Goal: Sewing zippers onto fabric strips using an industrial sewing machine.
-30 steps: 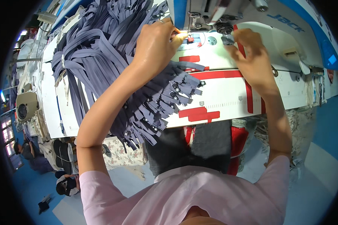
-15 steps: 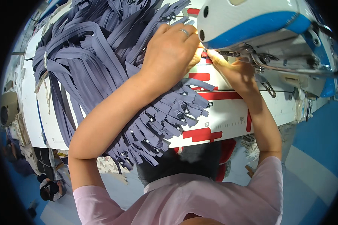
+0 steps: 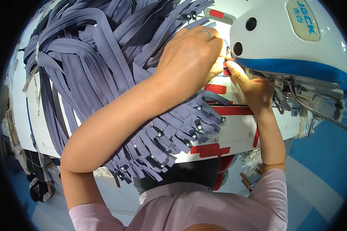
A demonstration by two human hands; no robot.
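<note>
Under the sewing machine (image 3: 293, 42), both hands' fingers (image 3: 235, 71) pinch something hidden, zipper pile (image 3: 104, 77) beside them.

A garment sewing workshop: an industrial sewing machine (image 3: 297, 42) on a white worktable (image 3: 235, 134), heaped grey-blue zippers (image 3: 88, 65).

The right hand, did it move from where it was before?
Yes. The right hand slid left along the white table, in under the sewing machine, meeting the left hand.

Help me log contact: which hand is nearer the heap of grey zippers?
Left. The left hand lies at the zipper heap; the right hand is beside it, under the sewing machine head.
</note>
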